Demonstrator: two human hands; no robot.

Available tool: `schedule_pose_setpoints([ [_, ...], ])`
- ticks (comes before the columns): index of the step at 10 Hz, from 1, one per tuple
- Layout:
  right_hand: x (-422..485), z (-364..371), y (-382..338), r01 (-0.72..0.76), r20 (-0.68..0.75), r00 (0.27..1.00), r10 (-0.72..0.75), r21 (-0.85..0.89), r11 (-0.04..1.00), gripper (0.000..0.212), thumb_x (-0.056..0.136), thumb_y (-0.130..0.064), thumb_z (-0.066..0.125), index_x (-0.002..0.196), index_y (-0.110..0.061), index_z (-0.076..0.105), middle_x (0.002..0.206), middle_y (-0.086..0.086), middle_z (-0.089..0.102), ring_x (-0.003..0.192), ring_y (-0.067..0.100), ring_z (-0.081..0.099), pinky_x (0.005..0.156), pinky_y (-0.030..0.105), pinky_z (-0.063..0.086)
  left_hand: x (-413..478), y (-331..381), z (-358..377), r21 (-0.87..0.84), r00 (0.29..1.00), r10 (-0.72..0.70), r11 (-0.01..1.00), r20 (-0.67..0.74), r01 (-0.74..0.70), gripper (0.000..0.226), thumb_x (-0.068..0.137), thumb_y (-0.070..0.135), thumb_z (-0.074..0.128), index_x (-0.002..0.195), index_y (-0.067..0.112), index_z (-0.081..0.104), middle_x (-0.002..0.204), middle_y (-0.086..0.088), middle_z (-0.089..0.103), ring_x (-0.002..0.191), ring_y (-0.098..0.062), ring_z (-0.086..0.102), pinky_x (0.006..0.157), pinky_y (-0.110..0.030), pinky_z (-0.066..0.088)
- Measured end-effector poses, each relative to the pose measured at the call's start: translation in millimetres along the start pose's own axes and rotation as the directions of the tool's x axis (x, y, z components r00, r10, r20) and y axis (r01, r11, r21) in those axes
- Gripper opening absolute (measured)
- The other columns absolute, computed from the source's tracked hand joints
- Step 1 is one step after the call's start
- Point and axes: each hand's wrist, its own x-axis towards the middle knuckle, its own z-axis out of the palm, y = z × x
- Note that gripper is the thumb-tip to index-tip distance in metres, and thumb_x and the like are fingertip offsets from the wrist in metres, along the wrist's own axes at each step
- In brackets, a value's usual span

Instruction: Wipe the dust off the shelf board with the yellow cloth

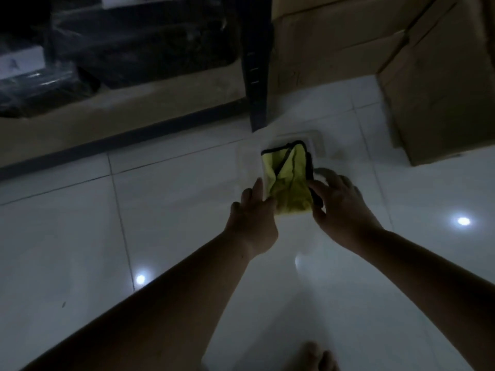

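Note:
The yellow cloth [290, 183], edged in black, lies crumpled in a shallow white container [314, 139] on the tiled floor. My right hand [341, 203] pinches the cloth's right black edge between thumb and fingers. My left hand [254, 215] touches the cloth's left side with its thumb, its fingers fairly straight along the container. The brown shelf board [128, 116] runs low across the upper left, about an arm's length from the cloth. The light is dim.
Black wrapped bundles [139, 49] and a white box [21, 62] sit on the shelf board. A black shelf post [257, 76] stands just beyond the container. Large cardboard boxes [442, 89] fill the right. My toes [317, 357] show at the bottom edge.

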Motion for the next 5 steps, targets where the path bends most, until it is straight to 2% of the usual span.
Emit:
schedule_pose_setpoints([
  [1,6,3,1,0.001,0.053,0.999,0.011,-0.219,0.976,0.053,0.091,-0.03,0.054,0.142,-0.024,0.04,0.156,0.016,0.016,0.134,0.036,0.029,0.102,0.046,0.037,6,-2,4,0.178,0.997,-0.013,0.984,0.076,-0.001,0.059,0.102,0.021,0.042,0.159,0.032,0.028,0.166,-0.014,-0.031,0.156,-0.038,-0.011,0.121,-0.056,0.018],
  [2,14,5,-2,-0.041,0.197,0.975,0.099,-0.279,0.96,0.061,0.095,-0.038,0.044,0.15,-0.027,0.021,0.16,0.016,-0.009,0.14,0.037,0.017,0.106,0.046,0.032,15,-1,2,0.215,0.989,-0.065,0.976,0.132,0.035,0.061,0.104,0.028,0.04,0.161,0.037,0.021,0.163,-0.015,-0.037,0.156,-0.04,-0.016,0.121,-0.059,0.015],
  [3,19,0,-9,-0.049,0.242,0.962,0.125,-0.297,0.954,0.062,0.095,-0.036,0.044,0.151,-0.028,0.018,0.158,0.014,-0.02,0.139,0.037,0.017,0.106,0.046,0.034,7,0,5,0.134,0.995,-0.013,0.991,0.096,0.0,0.067,0.106,0.035,0.041,0.164,0.034,0.006,0.164,-0.012,-0.035,0.156,-0.039,-0.015,0.121,-0.058,0.018],
  [4,8,-19,-26,-0.067,0.217,0.968,0.128,-0.269,0.961,0.067,0.092,-0.034,0.049,0.15,-0.029,0.016,0.158,0.013,-0.022,0.141,0.037,0.014,0.107,0.047,0.034,-31,-5,3,0.077,0.998,0.04,0.996,0.048,-0.043,0.075,0.106,0.043,0.041,0.163,0.032,-0.007,0.167,-0.01,-0.031,0.158,-0.036,-0.008,0.123,-0.055,0.02],
  [5,-18,-48,-57,-0.048,0.211,0.973,0.097,-0.223,0.974,0.07,0.09,-0.034,0.054,0.149,-0.029,0.018,0.159,0.011,-0.019,0.142,0.035,0.014,0.108,0.044,0.035,-76,-15,-19,0.052,0.999,0.015,0.999,-0.035,-0.013,0.073,0.107,0.045,0.039,0.164,0.026,-0.001,0.17,-0.011,-0.022,0.158,-0.034,-0.001,0.124,-0.049,0.019],
])
